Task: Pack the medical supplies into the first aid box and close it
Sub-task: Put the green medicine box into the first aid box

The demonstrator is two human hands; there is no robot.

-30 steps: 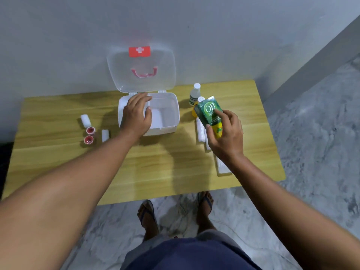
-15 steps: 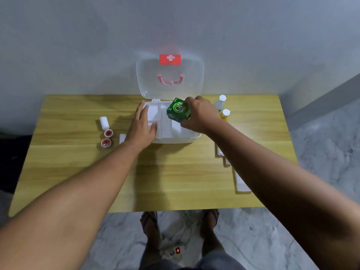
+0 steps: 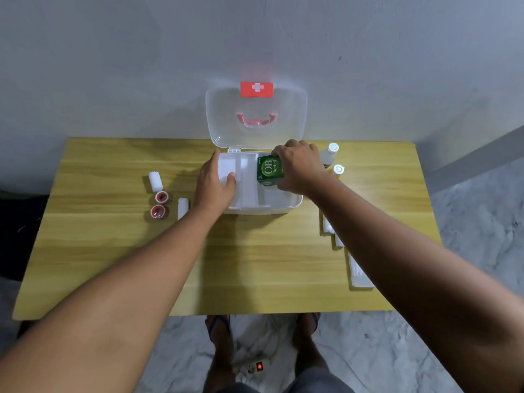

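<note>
The white first aid box (image 3: pixel 262 209) stands open at the back middle of the table, its clear lid (image 3: pixel 256 117) upright against the wall. My right hand (image 3: pixel 300 168) grips a green carton (image 3: pixel 270 169) and holds it inside the box's right compartment. My left hand (image 3: pixel 214 185) rests flat on the box's left rim, fingers over the edge. Left of the box lie two white gauze rolls (image 3: pixel 155 181) and two red-cored tape rolls (image 3: pixel 161 197). Right of it stand a white-capped bottle (image 3: pixel 329 156) and a yellow bottle (image 3: pixel 338 169).
Flat white packets (image 3: pixel 359 273) lie along the right side of the wooden table (image 3: pixel 255 265), partly under my right forearm. A wall stands directly behind the box. Below the front edge are my feet and a power strip (image 3: pixel 256 367) on the marble floor.
My right hand carried the green carton from the table's right side over to the box and lowered it into the right compartment. My left hand stayed on the box's left rim.
</note>
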